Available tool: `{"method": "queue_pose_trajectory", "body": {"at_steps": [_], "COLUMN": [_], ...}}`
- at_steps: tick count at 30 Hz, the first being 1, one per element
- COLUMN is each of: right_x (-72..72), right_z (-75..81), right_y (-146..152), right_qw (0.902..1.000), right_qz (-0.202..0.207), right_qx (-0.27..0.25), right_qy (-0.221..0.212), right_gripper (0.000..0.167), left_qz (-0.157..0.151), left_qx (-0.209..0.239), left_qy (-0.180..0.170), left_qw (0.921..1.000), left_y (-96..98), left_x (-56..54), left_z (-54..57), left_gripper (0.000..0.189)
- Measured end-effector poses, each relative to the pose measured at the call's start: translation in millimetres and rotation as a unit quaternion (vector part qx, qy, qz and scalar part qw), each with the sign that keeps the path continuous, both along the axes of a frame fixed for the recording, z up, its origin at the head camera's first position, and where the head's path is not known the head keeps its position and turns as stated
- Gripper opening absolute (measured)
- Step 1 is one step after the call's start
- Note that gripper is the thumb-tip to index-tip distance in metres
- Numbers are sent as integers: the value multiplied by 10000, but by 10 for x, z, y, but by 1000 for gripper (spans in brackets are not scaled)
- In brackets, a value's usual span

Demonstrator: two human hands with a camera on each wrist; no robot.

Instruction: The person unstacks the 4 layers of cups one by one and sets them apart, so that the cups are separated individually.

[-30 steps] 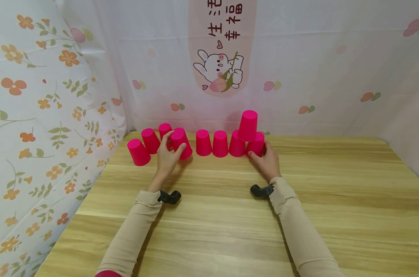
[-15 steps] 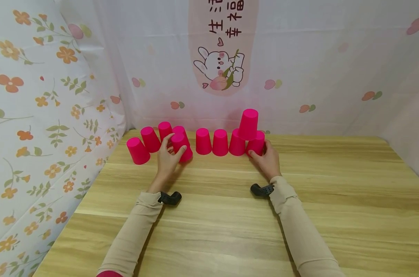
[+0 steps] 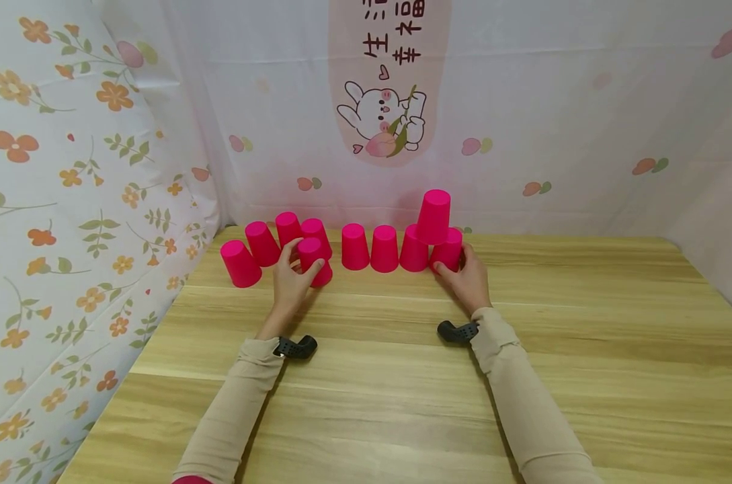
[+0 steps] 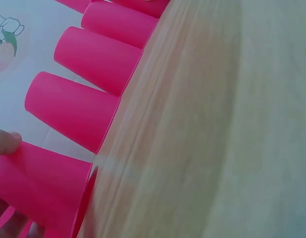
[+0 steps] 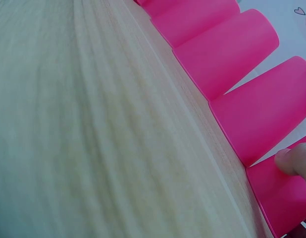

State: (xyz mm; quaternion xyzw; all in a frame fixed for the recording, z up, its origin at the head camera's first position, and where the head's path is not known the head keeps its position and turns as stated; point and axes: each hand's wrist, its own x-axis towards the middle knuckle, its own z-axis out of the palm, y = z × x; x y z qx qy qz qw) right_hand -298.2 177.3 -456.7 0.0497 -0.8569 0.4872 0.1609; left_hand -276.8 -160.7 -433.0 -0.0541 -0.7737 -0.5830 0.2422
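In the head view my left hand [image 3: 292, 282] grips an upside-down pink cup [image 3: 315, 263], thumb on its right side and fingers round its left. The left wrist view shows that held cup [image 4: 46, 186] with its rim close over the tabletop. Another pink cup [image 3: 316, 232] stands just behind it, partly hidden. My right hand [image 3: 468, 279] holds the rightmost cup [image 3: 446, 252] of a row between thumb and fingers; the right wrist view has the thumb [image 5: 291, 159] on its side. One cup [image 3: 433, 218] sits upside down on top, bridging that cup and its neighbour [image 3: 413, 252].
Two more upside-down cups, a left one [image 3: 355, 247] and a right one [image 3: 384, 250], continue the row between my hands. Several others, among them the leftmost cup [image 3: 241, 264], stand at the back left. A printed cloth [image 3: 523, 121] hangs behind the wooden table [image 3: 390, 390].
My left hand has brought its cup down and slightly toward me, so the cup behind it shows now. The right hand and the cups by it keep their places.
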Motion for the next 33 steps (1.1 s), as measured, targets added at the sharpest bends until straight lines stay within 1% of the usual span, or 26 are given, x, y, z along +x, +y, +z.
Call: {"method": "queue_pose_trajectory", "body": {"at_steps": [5,11,17,18,22,25,27,30,33], "right_x": [2,19,6,1,-1,1,7,19,18], "right_z": [-2,-6,-4,-4,-12,-5,7,26,29], "right_y": [-3,-17,-8,-9,-6,-7,-10,-13,-11], "right_qw": [10000,10000,10000,10000,10000,10000,10000,10000,10000], "right_qz": [17,-35,-34,-28,-7,-13,-19,-27,-22], "right_qx": [-29,8,-18,-7,3,-7,-21,-31,-12], "right_qy": [26,-63,-51,-40,-24,-16,-21,-51,-92], "right_gripper": [55,55,54,54,54,54,53,54,55], "left_qz": [8,-30,-45,-51,-54,-4,17,65,104], "left_qx": [-52,-56,-154,-144,-150,-207,-209,-220,-208], "left_qy": [84,121,183,220,340,346,338,333,386], "left_qw": [10000,9999,9997,9996,9993,9992,9992,9992,9990], "left_y": [-17,-29,-10,-6,42,83,85,82,33], "left_x": [-8,6,16,28,152,239,246,237,130], "left_z": [-31,-53,-52,-41,89,187,193,171,43], "left_gripper": [54,54,54,54,52,50,50,50,52]}}
